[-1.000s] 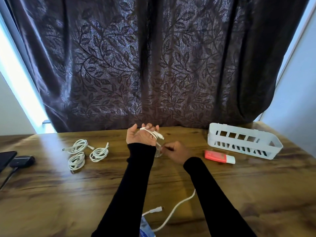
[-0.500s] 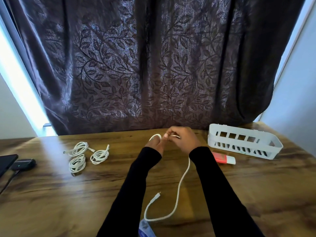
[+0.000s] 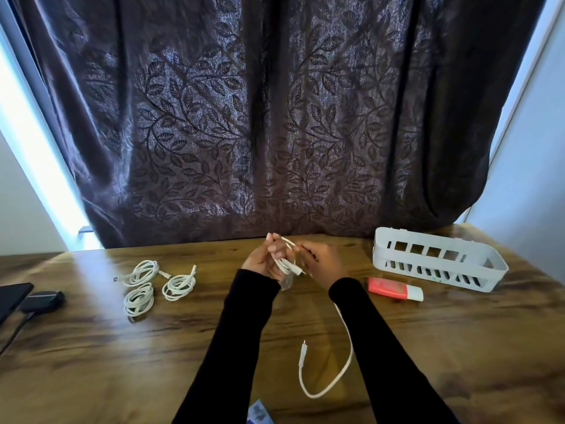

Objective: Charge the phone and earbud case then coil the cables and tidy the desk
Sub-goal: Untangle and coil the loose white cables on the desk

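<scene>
Above the middle of the wooden desk (image 3: pixel 91 362), my left hand (image 3: pixel 264 261) has a white cable (image 3: pixel 345 359) looped around its fingers. My right hand (image 3: pixel 321 263) pinches the same cable right beside it. The free end hangs under my right sleeve and curls on the desk, its plug pointing away from me. Three coiled white cables (image 3: pixel 146 286) lie at the left. A dark phone (image 3: pixel 12 298) and a black earbud case (image 3: pixel 42 299) sit at the far left edge.
A white slotted plastic basket (image 3: pixel 437 260) stands at the back right, with a red and white tube (image 3: pixel 394 289) lying in front of it. A dark leaf-patterned curtain hangs behind the desk. A blue and white packet (image 3: pixel 260 416) peeks out at the near edge.
My left hand turned palm side towards me with more cable wound on it. The free tail on the desk has become shorter and its plug has shifted right.
</scene>
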